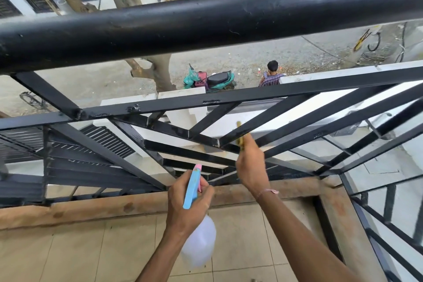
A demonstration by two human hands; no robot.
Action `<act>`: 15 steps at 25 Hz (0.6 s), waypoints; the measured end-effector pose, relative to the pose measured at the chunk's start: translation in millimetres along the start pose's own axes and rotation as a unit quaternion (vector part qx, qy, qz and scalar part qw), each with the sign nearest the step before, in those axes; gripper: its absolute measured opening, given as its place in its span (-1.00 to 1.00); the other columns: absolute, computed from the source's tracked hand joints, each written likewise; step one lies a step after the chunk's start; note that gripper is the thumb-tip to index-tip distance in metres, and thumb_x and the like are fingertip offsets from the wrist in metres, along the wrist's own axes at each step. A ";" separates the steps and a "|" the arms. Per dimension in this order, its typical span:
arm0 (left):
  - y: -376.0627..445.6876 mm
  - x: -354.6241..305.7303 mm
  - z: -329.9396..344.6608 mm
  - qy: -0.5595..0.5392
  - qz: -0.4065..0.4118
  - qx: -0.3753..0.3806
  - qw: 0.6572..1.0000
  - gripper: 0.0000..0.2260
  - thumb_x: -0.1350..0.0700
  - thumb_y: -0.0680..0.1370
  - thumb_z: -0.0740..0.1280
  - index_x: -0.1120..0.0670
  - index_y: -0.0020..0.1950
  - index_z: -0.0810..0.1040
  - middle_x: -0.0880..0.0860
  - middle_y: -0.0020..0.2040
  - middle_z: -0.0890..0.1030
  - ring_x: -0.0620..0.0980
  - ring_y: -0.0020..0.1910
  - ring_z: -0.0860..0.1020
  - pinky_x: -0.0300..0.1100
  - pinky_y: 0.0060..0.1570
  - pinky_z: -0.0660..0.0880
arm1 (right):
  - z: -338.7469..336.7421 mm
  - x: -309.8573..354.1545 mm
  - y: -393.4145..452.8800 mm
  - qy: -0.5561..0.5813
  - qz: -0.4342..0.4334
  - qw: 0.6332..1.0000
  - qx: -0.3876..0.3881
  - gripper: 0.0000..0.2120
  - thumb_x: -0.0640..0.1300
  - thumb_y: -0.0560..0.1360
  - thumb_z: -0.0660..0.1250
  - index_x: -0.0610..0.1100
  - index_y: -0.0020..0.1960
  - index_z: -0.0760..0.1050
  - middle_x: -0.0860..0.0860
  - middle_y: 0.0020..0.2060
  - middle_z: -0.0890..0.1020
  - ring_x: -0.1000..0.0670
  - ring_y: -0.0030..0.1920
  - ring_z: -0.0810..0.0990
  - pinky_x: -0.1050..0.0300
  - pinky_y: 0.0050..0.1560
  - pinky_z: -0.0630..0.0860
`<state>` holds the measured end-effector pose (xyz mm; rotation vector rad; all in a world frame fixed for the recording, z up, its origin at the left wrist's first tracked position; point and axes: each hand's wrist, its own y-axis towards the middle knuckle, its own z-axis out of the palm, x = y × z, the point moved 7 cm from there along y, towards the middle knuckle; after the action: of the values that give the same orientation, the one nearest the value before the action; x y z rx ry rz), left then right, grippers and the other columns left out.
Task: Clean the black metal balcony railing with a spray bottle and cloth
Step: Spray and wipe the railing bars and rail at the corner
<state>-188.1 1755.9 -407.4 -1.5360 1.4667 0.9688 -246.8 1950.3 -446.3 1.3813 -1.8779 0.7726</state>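
Note:
The black metal railing (206, 23) fills the view: a thick round top rail, a flat crossbar below it and slanted bars fanning out beneath. My left hand (185, 204) grips a spray bottle (199, 242) with a blue and pink head and a clear white body, its nozzle aimed at the lower slanted bars. My right hand (250, 167) holds a yellowish cloth (239, 135) against a slanted bar near where several bars meet. Most of the cloth is hidden by the hand and the bar.
Beige floor tiles (68, 256) and a brown raised kerb (103, 208) lie below the railing. The railing turns a corner at the right (377, 213). Far below are a street, a parked scooter (219, 80), a tree trunk (160, 71) and a seated person (271, 75).

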 end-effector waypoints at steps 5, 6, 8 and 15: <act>5.2 -0.2 12.0 0.006 -0.015 0.005 1.000 -0.89 0.07 0.41 0.42 0.00 -0.26 0.51 -0.12 -0.38 0.46 -0.07 -0.38 0.48 0.17 -0.40 0.61 | 35.4 -8.1 -8.0 -0.092 -0.074 0.992 0.039 -0.47 -0.54 0.43 0.20 -0.17 0.32 0.32 -0.15 0.21 0.47 -0.12 0.01 0.53 0.00 0.06 0.60; 6.0 0.3 14.1 0.004 -0.014 0.009 1.000 -0.89 0.08 0.41 0.42 -0.01 -0.26 0.50 -0.12 -0.38 0.46 -0.07 -0.39 0.48 0.12 -0.41 0.61 | 34.6 -15.7 -13.1 -0.109 -0.081 0.990 0.037 -0.39 -0.51 0.46 0.23 -0.18 0.46 0.25 -0.21 0.33 0.45 -0.17 0.16 0.54 -0.02 0.20 0.58; 6.1 -0.6 17.6 -0.005 -0.009 0.012 1.000 -0.86 0.10 0.41 0.42 -0.04 -0.27 0.49 -0.09 -0.38 0.49 -0.04 -0.41 0.50 -0.07 -0.43 0.56 | 29.5 -25.7 -24.9 -0.130 -0.085 0.986 0.062 -0.29 -0.45 0.53 0.25 -0.18 0.60 0.10 -0.21 0.51 0.30 -0.17 0.39 0.45 -0.01 0.40 0.45; 4.4 1.1 37.4 0.014 -0.001 0.030 0.999 -0.75 0.30 0.47 0.47 0.03 -0.28 0.50 -0.10 -0.41 0.46 -0.13 -0.41 0.47 -0.37 -0.39 0.41 | -26.9 -67.5 -48.9 0.070 0.077 0.993 -0.054 -0.73 -0.31 0.65 0.17 -0.19 0.32 0.47 0.03 -0.18 0.58 0.03 -0.26 0.55 0.33 -0.26 0.53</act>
<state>-192.7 1789.7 -423.6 -1.5133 1.5004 0.8969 -180.8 1996.6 -480.6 1.0968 -1.9024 0.8090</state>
